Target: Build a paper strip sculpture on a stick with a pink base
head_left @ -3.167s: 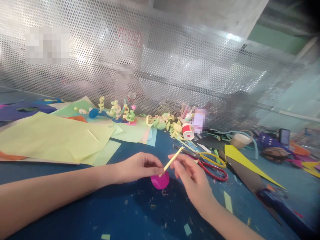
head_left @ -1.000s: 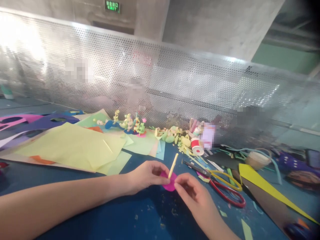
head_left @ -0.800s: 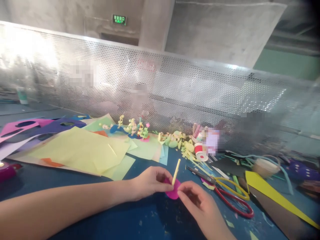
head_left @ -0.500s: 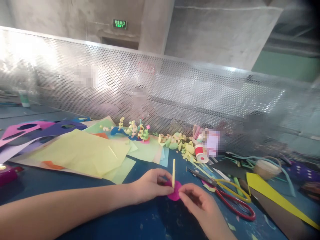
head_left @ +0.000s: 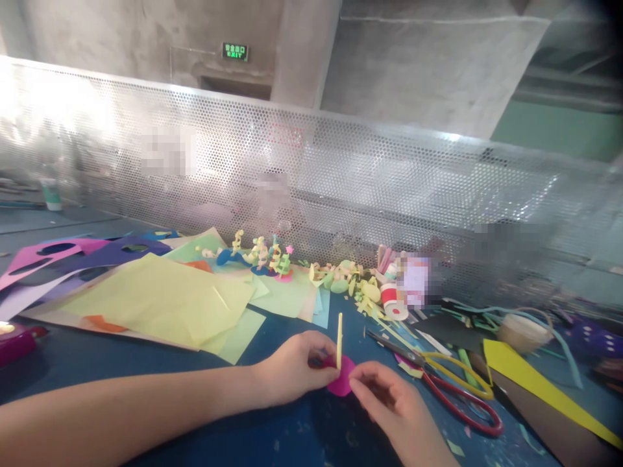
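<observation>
Head camera showed yellow paper sheets [head_left: 160, 305] lying at the left on the blue surface [head_left: 121, 363]. Near the middle, the left hand [head_left: 292, 370] pinched a pink paper disc [head_left: 343, 383], and a thin yellow strip [head_left: 339, 332] stood upright on it. The right hand [head_left: 394, 408] pinched the disc's other edge. Scissors [head_left: 452, 395] lay just beside, at the right.

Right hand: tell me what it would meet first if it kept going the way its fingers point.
The right hand points up and left, fingertips at the pink paper disc with the upright yellow strip. It would meet that disc first, then likely the left hand just beyond, though depth is hard to judge.
</observation>
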Tool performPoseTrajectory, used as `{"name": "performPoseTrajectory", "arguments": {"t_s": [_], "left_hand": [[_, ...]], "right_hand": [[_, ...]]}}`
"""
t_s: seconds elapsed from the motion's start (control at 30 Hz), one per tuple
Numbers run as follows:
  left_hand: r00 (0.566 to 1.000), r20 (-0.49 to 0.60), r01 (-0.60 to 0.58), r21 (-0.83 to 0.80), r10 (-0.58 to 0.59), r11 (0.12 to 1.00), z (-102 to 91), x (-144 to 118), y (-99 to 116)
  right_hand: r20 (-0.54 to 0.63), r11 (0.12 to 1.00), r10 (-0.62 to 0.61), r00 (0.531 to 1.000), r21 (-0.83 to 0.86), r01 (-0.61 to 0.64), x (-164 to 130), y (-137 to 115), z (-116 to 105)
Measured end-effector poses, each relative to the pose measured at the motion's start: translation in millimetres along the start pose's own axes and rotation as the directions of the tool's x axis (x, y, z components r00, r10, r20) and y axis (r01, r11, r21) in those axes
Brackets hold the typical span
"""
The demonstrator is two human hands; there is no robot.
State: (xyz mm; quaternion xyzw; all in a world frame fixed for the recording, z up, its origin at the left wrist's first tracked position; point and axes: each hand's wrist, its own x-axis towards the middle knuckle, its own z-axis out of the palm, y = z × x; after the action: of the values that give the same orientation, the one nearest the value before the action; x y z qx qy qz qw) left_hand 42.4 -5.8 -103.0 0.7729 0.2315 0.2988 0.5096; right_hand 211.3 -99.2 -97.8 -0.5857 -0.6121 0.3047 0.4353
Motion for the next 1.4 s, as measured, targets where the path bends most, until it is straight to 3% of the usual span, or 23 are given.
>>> {"name": "performPoseTrajectory", "arguments": {"t_s": [0.17, 0.4, 0.87, 1.1, 1.4], "left_hand": [[0.996, 0.015, -0.087, 0.16, 0.086, 0.983, -2.3, -1, 6], [0.992, 0.01, -0.126, 0.222, 0.127, 0.967, -3.3, -3, 12], [0.995, -0.013, -0.097, 0.146, 0.1, 0.984, 0.6, -5, 12], [0.986, -0.071, -0.137, 0.179, 0.152, 0.974, 1.8, -4, 8], [0.986, -0.033, -0.156, 0.194, 0.165, 0.969, -1.1, -6, 13]], "right_hand": [[0.006, 1.0, 0.005, 1.0, -0.005, -0.005, -1, -2, 1], [-0.006, 1.0, 0.013, 1.0, 0.005, -0.013, -1, -2, 2], [0.023, 0.999, 0.033, 0.999, 0.009, -0.034, 0, 0, 2], [0.031, 0.998, 0.067, 0.997, 0.011, -0.067, 0, -1, 2], [0.042, 0.999, 0.038, 0.998, 0.031, -0.039, 1, 3, 2]]}}
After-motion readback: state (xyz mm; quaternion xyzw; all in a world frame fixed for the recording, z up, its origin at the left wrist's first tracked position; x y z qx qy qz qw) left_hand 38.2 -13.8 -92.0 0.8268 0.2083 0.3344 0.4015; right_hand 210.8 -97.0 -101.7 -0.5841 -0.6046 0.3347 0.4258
